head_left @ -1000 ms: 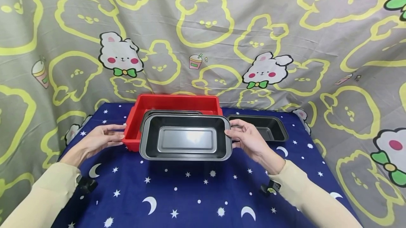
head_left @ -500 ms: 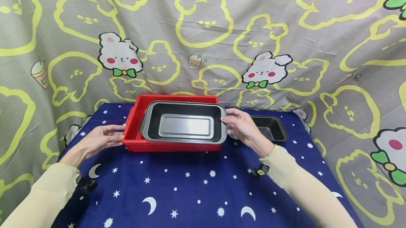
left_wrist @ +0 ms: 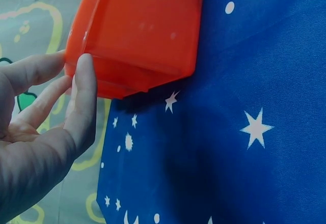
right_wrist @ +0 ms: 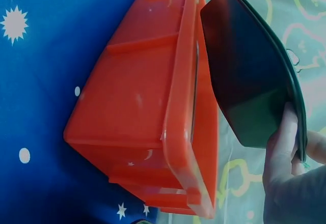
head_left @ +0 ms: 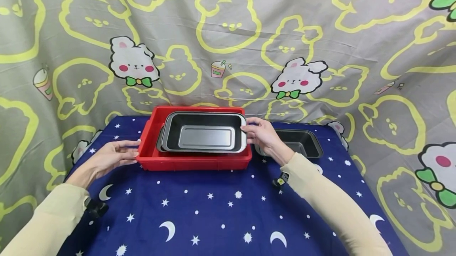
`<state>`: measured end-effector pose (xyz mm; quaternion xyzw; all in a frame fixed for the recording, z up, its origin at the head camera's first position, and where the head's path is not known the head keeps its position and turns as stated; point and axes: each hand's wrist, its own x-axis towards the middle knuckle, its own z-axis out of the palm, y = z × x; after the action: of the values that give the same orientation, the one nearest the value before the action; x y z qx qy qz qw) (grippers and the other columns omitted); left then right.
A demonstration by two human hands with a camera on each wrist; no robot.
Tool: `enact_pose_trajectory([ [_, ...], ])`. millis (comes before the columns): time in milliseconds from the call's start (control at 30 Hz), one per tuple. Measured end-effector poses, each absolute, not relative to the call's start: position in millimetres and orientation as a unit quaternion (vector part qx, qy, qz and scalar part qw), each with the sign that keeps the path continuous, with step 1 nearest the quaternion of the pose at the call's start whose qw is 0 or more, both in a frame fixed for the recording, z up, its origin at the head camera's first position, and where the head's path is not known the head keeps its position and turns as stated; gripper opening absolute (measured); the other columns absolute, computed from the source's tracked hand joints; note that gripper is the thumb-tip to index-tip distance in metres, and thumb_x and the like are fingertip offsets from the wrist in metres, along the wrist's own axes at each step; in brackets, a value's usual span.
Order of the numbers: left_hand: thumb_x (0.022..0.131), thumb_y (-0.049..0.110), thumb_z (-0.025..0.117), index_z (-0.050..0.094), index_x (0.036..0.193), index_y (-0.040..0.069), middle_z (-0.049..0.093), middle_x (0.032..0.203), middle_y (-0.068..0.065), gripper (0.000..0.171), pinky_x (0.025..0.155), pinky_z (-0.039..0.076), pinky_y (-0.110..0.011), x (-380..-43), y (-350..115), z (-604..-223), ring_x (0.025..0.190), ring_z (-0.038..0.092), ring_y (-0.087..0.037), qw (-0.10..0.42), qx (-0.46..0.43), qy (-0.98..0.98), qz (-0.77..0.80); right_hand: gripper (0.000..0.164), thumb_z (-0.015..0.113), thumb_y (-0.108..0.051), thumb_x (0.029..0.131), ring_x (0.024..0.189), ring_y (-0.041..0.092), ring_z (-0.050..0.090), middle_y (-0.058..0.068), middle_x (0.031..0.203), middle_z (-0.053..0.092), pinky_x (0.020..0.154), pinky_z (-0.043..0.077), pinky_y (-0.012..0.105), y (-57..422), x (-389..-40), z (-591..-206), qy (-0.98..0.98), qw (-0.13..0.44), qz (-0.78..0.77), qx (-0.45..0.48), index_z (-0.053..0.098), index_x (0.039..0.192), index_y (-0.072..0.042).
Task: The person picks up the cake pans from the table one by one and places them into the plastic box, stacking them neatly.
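My right hand [head_left: 263,134] pinches the right-end rim of a dark loaf pan [head_left: 206,137] in the head view. That pan is tilted, its inside facing me, above the red plastic bin [head_left: 194,164]. In the right wrist view the loaf pan [right_wrist: 249,71] hangs apart from the bin wall [right_wrist: 132,91], thumb and fingers on its rim. Behind it, a second loaf pan [head_left: 159,142] lies in the bin, mostly hidden. My left hand [head_left: 110,156] touches the bin's left end with nearly straight fingers; the left wrist view shows the fingertips [left_wrist: 85,63] at its corner.
Another dark loaf pan [head_left: 303,142] stands on the table to the right of the bin, partly behind my right hand. A blue cloth [head_left: 210,216] with moons and stars covers the table. A patterned grey curtain [head_left: 242,58] hangs close behind the bin.
My right hand has carried the loaf pan away from me and slightly left, from in front of the red bin to above it. The left hand has stayed at the bin's left end.
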<state>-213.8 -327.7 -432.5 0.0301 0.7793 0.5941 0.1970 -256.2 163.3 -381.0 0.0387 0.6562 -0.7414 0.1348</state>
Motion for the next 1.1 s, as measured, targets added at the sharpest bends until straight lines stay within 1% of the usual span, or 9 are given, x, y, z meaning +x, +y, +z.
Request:
enact_pose_trajectory([
  [100, 0.101, 0.014, 0.071, 0.028, 0.161, -0.011, 0.075, 0.121, 0.005, 0.077, 0.093, 0.065, -0.028, -214, -328, -433, 0.102, 0.076, -0.006, 0.197, 0.028, 0.78, 0.594, 0.021, 0.067, 0.002, 0.097, 0.062, 0.008, 0.071, -0.003, 0.078, 0.074, 0.058, 0.062, 0.024, 159, -261, -383, 0.663, 0.137, -0.734, 0.043, 0.061, 0.115, -0.008],
  [267, 0.101, 0.014, 0.071, 0.028, 0.161, -0.011, 0.075, 0.121, 0.005, 0.078, 0.093, 0.065, -0.029, -215, -328, -433, 0.102, 0.076, -0.006, 0.197, 0.027, 0.779, 0.594, 0.028, 0.068, 0.002, 0.096, 0.063, 0.008, 0.071, -0.003, 0.078, 0.074, 0.057, 0.062, 0.024, 152, -269, -386, 0.672, 0.137, -0.725, 0.055, 0.061, 0.122, -0.006],
  [600, 0.101, 0.012, 0.071, 0.026, 0.16, -0.013, 0.076, 0.117, 0.007, 0.078, 0.093, 0.065, -0.029, -215, -328, -433, 0.102, 0.076, -0.005, 0.202, 0.03, 0.774, 0.6, 0.022, 0.069, 0.003, 0.095, 0.06, 0.008, 0.068, -0.003, 0.078, 0.073, 0.055, 0.06, 0.024, 137, -283, -398, 0.677, 0.139, -0.72, 0.067, 0.064, 0.113, -0.007],
  [900, 0.101, 0.013, 0.071, 0.028, 0.16, -0.013, 0.076, 0.114, 0.01, 0.077, 0.094, 0.065, -0.03, -214, -328, -432, 0.102, 0.076, -0.006, 0.201, 0.029, 0.776, 0.598, 0.025, 0.07, 0.002, 0.094, 0.06, 0.008, 0.065, -0.005, 0.075, 0.07, 0.055, 0.059, 0.024, 125, -288, -403, 0.68, 0.143, -0.715, 0.074, 0.063, 0.117, -0.006],
  [1100, 0.101, 0.013, 0.071, 0.028, 0.16, -0.012, 0.076, 0.113, 0.011, 0.077, 0.093, 0.065, -0.029, -214, -327, -432, 0.102, 0.076, -0.006, 0.2, 0.03, 0.778, 0.595, 0.026, 0.07, 0.001, 0.094, 0.059, 0.008, 0.064, -0.003, 0.078, 0.07, 0.052, 0.058, 0.023, 119, -292, -407, 0.68, 0.145, -0.715, 0.079, 0.062, 0.118, -0.005],
])
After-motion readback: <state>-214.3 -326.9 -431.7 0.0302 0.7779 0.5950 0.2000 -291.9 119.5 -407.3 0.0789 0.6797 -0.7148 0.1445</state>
